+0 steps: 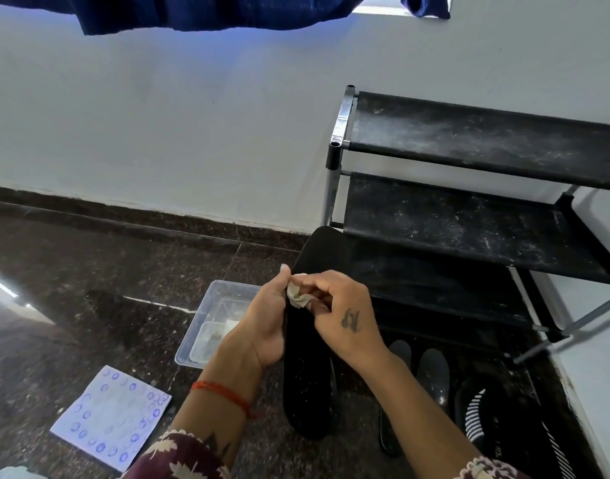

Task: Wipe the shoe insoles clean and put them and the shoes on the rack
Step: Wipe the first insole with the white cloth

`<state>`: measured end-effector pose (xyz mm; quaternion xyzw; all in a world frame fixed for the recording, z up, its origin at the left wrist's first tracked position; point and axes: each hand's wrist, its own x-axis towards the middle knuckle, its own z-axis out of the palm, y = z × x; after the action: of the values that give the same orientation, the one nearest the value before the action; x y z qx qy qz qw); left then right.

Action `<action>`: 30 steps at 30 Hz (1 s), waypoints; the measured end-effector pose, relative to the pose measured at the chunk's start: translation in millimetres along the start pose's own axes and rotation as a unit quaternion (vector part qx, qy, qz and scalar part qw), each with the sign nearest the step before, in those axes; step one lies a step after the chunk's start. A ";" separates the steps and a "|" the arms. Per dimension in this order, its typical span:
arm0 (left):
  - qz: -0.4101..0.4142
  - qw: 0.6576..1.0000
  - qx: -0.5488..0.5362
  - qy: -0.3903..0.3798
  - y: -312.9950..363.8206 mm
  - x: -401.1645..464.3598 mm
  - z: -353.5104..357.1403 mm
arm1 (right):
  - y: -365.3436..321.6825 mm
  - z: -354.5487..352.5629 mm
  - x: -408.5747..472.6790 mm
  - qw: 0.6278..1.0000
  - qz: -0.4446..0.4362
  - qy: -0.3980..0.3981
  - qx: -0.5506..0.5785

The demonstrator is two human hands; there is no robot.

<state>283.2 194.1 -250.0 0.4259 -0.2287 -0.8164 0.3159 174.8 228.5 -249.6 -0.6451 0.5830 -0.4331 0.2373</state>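
My left hand [265, 323] grips the upper edge of a long black insole [305, 392] that stands upright in front of me. A small crumpled whitish wipe [298, 296] is pinched in my right hand [345, 316] and pressed on the insole's top part. The black shoe rack [469, 216] stands at the right against the wall, its dusty fabric shelves bare. On the floor below my right arm lie two more grey-black insoles [431, 375] and a black shoe with white stripes [493, 423]. A large dark shape behind my hands is hard to identify.
A clear plastic tub [206, 326] with some wet cloth or liquid sits on the dark granite floor left of my hands. A white sheet with blue printed circles [113, 416] lies at the lower left. Dark blue cloth [199, 12] hangs overhead.
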 end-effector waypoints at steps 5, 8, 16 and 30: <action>0.006 1.000 -0.020 0.011 4.4 0.5 -3.1 | 0.5 -19.4 -0.5 0.989 -0.018 -0.140 -0.043; 0.007 1.000 -0.022 -0.008 5.1 -1.8 -2.0 | 13.3 -27.9 0.9 0.986 -0.020 -0.082 -0.142; 0.011 1.000 -0.009 0.003 3.1 0.2 0.0 | 9.3 -10.7 0.5 0.997 0.053 -0.006 -0.047; 0.005 0.999 -0.014 0.039 5.5 -1.0 -2.9 | 15.3 -36.3 6.0 0.993 0.102 0.036 -0.046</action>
<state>287.9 190.7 -247.5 0.4518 -0.2073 -0.8006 0.3346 135.8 226.7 -241.7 -0.5763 0.6732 -0.4024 0.2296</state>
